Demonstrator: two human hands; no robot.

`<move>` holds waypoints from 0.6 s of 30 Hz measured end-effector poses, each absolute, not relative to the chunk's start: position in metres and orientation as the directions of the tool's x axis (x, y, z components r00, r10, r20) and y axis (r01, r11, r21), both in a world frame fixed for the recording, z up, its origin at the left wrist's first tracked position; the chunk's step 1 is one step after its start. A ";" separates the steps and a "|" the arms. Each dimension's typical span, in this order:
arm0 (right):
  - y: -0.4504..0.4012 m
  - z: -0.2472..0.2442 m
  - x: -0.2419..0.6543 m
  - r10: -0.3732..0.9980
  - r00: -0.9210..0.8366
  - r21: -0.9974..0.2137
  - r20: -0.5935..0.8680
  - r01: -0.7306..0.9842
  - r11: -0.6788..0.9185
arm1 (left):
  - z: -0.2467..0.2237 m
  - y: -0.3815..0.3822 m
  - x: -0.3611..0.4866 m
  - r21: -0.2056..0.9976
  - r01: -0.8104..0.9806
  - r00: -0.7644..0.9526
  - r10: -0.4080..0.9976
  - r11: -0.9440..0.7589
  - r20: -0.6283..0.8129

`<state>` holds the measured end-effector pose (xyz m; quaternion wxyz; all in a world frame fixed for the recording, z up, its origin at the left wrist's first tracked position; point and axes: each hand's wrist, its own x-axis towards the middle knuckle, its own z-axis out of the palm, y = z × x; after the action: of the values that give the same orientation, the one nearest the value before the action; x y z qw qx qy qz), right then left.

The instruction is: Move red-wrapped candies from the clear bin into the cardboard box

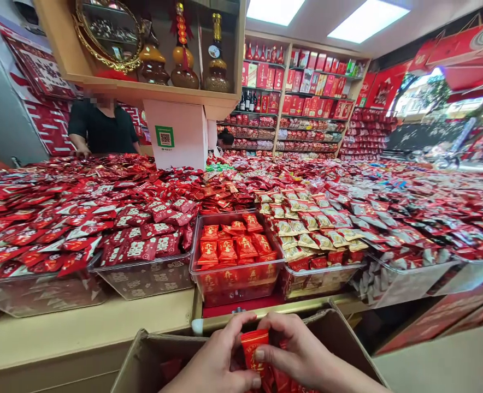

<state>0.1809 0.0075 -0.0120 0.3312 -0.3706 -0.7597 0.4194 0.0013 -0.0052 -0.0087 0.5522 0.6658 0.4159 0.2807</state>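
Note:
Both of my hands are together over an open cardboard box (348, 341) at the bottom of the view. Between them is a small red candy packet (253, 345) with gold lettering. My right hand (296, 346) pinches the packet, its thumb pressed on the front. My left hand (225, 355) curls around the packet's left and lower side, fingers closed in. More red packets lie below in the box, partly hidden by my hands. Straight ahead stands a clear plastic bin (237, 278) holding similar red-orange packets (227, 248) in rows.
A bin of maroon packets (143, 240) stands left of the middle bin; cream-and-gold packets (307, 218) fill the one to its right. Heaps of wrapped sweets cover the counter behind. A person (102, 125) in dark clothing stands at the back left, below a display cabinet (143, 95).

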 end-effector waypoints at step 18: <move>0.111 0.085 0.110 0.762 -0.490 -0.676 0.423 0.389 0.626 | -0.028 0.002 -0.010 0.838 0.496 0.572 0.812 -0.229 -0.116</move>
<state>0.1097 0.1110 0.0853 0.3648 -0.3490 -0.8246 0.2554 -0.0096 0.0019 -0.0284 0.4497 0.7641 0.4278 0.1757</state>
